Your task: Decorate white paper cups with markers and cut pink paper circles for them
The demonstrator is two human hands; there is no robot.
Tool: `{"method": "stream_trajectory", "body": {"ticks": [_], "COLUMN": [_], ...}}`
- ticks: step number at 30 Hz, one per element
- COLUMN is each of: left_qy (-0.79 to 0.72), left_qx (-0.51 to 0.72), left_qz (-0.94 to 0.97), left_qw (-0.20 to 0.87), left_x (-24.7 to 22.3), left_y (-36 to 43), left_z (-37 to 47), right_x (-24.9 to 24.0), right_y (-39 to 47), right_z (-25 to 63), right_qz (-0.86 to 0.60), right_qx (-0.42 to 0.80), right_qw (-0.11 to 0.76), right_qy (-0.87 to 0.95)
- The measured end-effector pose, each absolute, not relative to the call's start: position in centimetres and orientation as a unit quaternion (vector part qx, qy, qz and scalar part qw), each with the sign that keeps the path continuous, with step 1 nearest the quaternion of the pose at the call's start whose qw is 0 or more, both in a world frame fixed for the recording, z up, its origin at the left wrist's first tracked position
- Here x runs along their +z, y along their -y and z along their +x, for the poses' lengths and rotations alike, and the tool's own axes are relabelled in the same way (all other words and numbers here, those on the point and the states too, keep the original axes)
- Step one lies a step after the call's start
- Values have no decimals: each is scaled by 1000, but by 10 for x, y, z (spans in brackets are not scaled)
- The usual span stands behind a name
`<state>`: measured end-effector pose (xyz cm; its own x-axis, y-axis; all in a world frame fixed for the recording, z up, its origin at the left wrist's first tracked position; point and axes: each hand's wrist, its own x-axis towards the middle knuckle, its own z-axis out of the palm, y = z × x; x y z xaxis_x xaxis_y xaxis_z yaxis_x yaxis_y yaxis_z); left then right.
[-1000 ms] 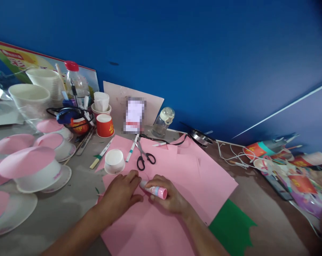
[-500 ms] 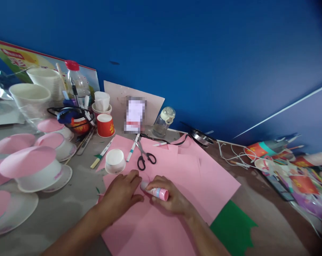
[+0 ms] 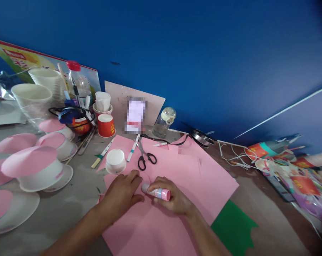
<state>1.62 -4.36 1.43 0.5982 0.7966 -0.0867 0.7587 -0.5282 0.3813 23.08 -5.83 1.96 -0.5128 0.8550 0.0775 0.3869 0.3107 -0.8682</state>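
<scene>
Grasping the glue stick (image 3: 157, 192) over the pink paper (image 3: 152, 231), the right hand (image 3: 175, 200) is resting beside the left hand (image 3: 123, 191), which is lying unclenched on the paper, possibly risking slippage if its pressure eases.

A pale, slim, cylindrical tube with a blue band and pink end (image 3: 159, 193) slants, pink end rightward, above overlapping flat sheets of plain pink paper (image 3: 150, 231)

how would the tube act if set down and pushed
The tube would probably roll on its side, since its body looks round. It seems stiff, looking straight in the right hand. Stood on end, it might tip, being long and slim.
</scene>
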Motion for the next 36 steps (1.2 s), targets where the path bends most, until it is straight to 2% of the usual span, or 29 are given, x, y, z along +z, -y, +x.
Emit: {"method": "stream_trajectory", "body": {"ticks": [3,7,11,14,17,20,23,26,29,31,36], "left_qy": [-449,-447,-445,-447,-447,-447,-449,-447,-444,-446,-452], "left_qx": [43,45,57,50,43,46,51,50,43,36,28], "left_qz": [872,872,873,874,875,873,871,872,873,873,872], "left_qw": [190,194,191,182,184,190,193,192,195,195,187], "left_x": [15,16,13,12,14,15,14,13,14,16,17], "left_y": [44,44,44,44,43,44,44,43,43,42,43], "left_z": [16,16,16,16,16,17,17,16,17,17,17], "right_x": [20,13,15,19,16,11,11,15,15,13,14], "right_y": [59,59,59,60,59,58,58,58,58,58,57], "right_z": [234,230,229,233,233,231,231,233,233,230,233], "right_qz": [-399,-420,-418,-390,-396,-425,-429,-402,-407,-432,-442], "right_qx": [461,494,434,453,506,496,449,466,511,498,445], "right_qw": [282,343,311,280,315,347,321,291,327,359,315], "right_qy": [741,680,735,751,698,673,715,732,683,660,713]}}
